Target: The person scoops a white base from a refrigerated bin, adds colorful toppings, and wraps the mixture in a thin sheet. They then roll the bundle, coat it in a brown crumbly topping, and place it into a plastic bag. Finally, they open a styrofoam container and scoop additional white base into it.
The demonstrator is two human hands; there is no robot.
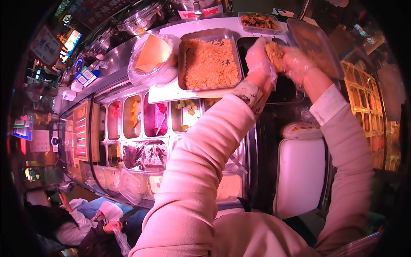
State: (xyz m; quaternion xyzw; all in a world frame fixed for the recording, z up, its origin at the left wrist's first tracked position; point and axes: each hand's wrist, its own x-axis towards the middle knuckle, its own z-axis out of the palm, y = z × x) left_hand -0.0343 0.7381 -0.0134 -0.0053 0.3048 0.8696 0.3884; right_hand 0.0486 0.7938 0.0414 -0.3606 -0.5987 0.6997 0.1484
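Observation:
Both my hands wear thin clear plastic gloves and press together on a lump of golden fried rice [275, 55]. My left hand [259, 59] cups it from the left and my right hand [297, 63] closes on it from the right. They hover over a dark metal tray [287, 92]. Just to the left of my hands stands a steel tray [183, 64] full of the same golden rice. My pink sleeves come up from the lower edge.
A clear bag with an orange sheet [153, 58] lies left of the rice tray. Below are several steel wells with cut fruit and toppings [155, 121]. A white foam box [300, 174] sits lower right. A clear container of food [258, 20] stands at the back. People sit lower left [85, 222].

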